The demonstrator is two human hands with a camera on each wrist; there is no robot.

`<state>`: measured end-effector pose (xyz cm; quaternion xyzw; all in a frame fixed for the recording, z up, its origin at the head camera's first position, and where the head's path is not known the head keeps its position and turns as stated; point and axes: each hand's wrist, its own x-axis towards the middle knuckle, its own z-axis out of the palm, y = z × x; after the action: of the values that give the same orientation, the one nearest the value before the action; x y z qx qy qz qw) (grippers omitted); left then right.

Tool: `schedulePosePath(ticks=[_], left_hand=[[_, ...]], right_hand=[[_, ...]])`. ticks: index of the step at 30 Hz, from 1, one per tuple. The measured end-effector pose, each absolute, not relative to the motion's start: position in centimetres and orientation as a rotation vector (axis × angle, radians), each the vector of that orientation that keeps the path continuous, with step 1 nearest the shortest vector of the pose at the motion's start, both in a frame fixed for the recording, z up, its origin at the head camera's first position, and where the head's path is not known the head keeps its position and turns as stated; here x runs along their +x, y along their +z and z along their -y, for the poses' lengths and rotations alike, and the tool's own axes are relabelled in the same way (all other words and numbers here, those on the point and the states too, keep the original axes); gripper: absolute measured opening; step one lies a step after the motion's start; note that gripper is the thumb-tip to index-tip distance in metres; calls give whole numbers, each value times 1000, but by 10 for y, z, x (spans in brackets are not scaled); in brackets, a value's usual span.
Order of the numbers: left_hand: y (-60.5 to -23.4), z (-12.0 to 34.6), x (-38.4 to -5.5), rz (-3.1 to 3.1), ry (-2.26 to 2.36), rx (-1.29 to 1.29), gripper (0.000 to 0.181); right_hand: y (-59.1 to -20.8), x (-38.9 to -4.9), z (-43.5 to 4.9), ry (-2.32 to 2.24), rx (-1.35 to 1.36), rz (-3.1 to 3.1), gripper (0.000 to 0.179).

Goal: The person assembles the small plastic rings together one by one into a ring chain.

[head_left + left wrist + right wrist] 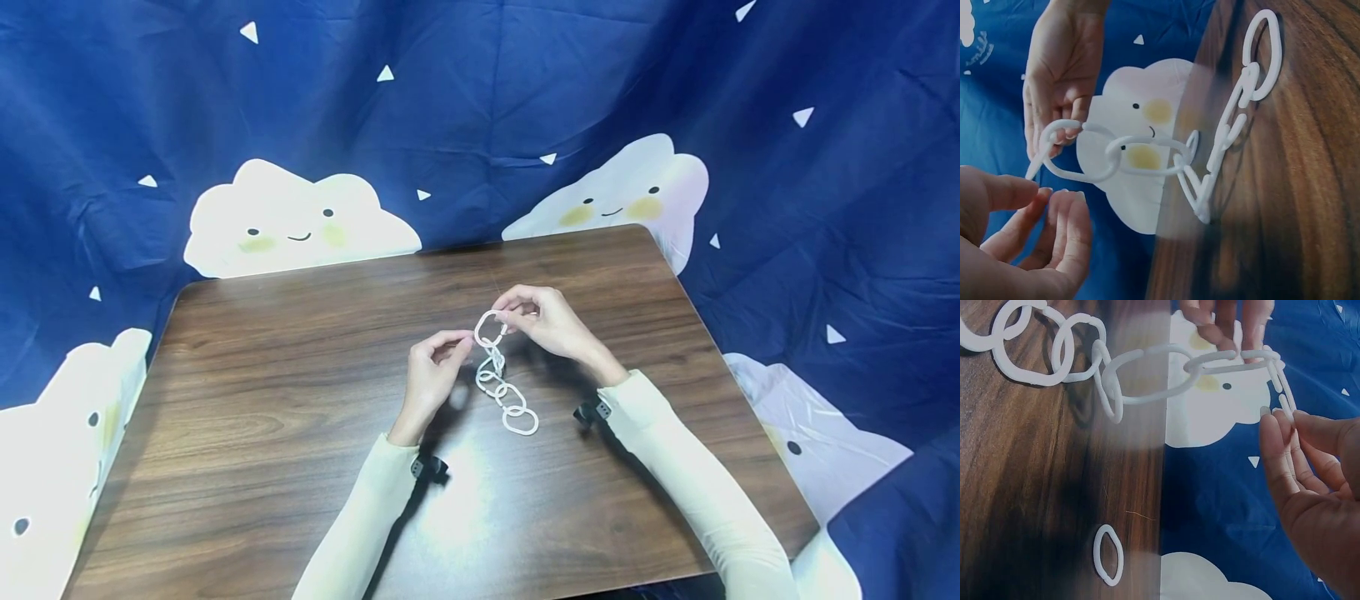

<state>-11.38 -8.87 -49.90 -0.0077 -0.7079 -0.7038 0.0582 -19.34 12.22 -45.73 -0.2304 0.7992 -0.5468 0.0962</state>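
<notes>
A chain of white plastic links (537, 423) hangs between both hands and trails down onto the wooden table. My right hand (551, 321) pinches the uppermost link (477, 329) between thumb and fingertips. From the left, my left hand (431, 375) meets the same end of the chain, thumb and fingertips closed at a link's edge. In the left wrist view, the chain (1138, 139) sags from the hands down to the tabletop. A single loose link (1097, 553) lies on the table in the right wrist view; the right hand hides that spot in the head view.
The brown wood-grain table (285, 383) has rounded corners. Behind and beside it hangs a blue curtain (465, 108) printed with white clouds and triangles. A small black camera (429, 469) sits at the left wrist, another black camera (592, 412) at the right.
</notes>
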Motion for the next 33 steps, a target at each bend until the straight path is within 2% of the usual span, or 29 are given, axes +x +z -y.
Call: schedulePosePath(ticks=[33], left_hand=[[-494,84,-117,2190,-2117,-2,19]], right_hand=[[-459,-191,-118,-1534,-825,-2378,8]])
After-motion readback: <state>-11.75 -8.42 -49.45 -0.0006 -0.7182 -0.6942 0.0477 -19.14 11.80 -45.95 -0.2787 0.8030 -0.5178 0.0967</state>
